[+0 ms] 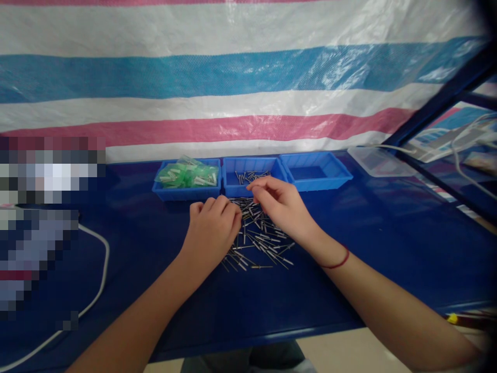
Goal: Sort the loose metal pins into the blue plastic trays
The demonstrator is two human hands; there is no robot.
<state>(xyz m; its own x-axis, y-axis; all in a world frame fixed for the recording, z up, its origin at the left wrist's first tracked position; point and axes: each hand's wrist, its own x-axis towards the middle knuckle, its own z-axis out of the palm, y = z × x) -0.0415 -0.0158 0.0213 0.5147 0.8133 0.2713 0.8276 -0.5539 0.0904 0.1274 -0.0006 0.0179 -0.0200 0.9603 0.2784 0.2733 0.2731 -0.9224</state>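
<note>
Many pop rivets (267, 243) with thin metal stems lie in a loose pile on the blue tabletop. My left hand (215, 220) rests at the pile's left side, fingers curled down; what they hold, if anything, is hidden. Over the front edge of the middle blue bin (229, 191) is my right hand (281, 204), thumb and forefinger pinched together; anything between them is too small to make out. More rivets (244, 177) lie inside that bin. The left blue bin (186, 194) holds green-and-clear plastic bags (190, 173) with pale pieces in them.
A third blue bin (322, 184) stands at the right of the row, with a clear plastic lid or tray (380, 161) beyond it. White cable (105, 259) curves along the table's left. Striped sheeting (233, 72) hangs behind; a dark frame (438, 98) slants at right.
</note>
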